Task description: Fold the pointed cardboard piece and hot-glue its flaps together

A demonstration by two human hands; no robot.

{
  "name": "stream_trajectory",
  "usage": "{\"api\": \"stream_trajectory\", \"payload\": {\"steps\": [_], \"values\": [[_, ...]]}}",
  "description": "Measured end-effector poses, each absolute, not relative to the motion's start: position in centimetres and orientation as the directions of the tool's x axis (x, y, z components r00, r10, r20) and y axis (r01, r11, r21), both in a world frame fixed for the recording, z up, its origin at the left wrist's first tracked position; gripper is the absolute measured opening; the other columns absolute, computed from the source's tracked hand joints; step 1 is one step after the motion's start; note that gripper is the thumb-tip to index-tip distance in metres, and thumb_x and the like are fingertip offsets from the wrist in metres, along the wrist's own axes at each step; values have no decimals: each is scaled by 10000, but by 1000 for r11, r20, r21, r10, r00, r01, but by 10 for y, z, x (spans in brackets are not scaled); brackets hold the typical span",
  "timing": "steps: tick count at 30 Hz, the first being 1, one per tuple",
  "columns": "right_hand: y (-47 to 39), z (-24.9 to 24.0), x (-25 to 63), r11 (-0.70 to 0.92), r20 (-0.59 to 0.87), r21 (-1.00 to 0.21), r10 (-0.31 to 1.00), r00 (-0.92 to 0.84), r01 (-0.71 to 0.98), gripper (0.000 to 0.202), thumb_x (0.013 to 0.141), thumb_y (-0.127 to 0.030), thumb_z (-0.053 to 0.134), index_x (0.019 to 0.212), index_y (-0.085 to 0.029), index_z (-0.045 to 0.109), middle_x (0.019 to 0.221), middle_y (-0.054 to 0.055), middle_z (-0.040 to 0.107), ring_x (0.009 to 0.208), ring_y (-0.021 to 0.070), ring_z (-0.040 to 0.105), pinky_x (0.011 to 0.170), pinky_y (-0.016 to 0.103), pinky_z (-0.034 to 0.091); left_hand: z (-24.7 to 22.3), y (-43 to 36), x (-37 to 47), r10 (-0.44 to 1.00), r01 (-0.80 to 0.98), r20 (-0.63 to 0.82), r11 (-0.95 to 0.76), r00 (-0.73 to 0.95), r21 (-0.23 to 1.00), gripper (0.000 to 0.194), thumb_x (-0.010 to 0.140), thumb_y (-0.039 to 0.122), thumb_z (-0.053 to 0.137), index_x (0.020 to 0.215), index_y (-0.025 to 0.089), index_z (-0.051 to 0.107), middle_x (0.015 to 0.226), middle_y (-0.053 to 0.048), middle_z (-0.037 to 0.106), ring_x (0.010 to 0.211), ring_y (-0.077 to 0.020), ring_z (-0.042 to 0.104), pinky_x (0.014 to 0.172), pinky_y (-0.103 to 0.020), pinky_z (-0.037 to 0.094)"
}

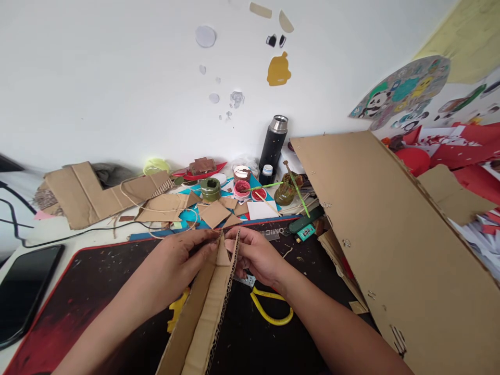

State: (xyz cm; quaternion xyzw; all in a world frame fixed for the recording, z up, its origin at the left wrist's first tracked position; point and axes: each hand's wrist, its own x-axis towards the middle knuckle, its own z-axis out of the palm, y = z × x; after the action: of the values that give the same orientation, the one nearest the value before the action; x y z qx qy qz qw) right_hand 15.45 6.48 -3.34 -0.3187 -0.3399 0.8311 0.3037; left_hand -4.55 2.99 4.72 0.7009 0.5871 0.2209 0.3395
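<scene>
A long cardboard channel (207, 307) with two raised side walls runs from the near edge up to my hands. At its far end, my left hand (187, 260) pinches the left wall between thumb and fingers. My right hand (253, 255) grips the right wall at the same end, its fingertips partly hidden behind the board. A small cardboard piece (223, 253) stands across the channel between the walls there. Just below my right hand lie scissors with yellow handles (273, 312), their blades partly covered.
A large cardboard panel (390, 234) leans along the right side. Paint jars, including a green one (211, 189), cardboard scraps (214, 213) and a black thermos (273, 140) stand along the wall. A phone (29, 291) lies at left, and a dark mat (97, 291) covers the desk.
</scene>
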Motion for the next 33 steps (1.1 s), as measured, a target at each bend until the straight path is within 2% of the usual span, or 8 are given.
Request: {"api": "stream_trajectory", "payload": {"steps": [9,33], "values": [[65,-33,154,-582,-321,-763,720,-616,-282,515,737,-528,955,987,-206,640,643,-79,611,436,82,518,378,191,405,51,30,-42,974,667,-91,-74,209,741,453,1008,526,513,1187,282,849,1165,-60,870,1051,-321,813,934,-436,652],[64,-32,154,-589,-319,-751,719,-617,-298,531,729,-542,958,987,-206,640,640,-78,604,443,81,505,391,190,400,48,30,-44,975,682,-93,-71,201,728,466,1006,543,512,1199,283,847,1219,-65,860,1123,-329,803,999,-463,641]]}}
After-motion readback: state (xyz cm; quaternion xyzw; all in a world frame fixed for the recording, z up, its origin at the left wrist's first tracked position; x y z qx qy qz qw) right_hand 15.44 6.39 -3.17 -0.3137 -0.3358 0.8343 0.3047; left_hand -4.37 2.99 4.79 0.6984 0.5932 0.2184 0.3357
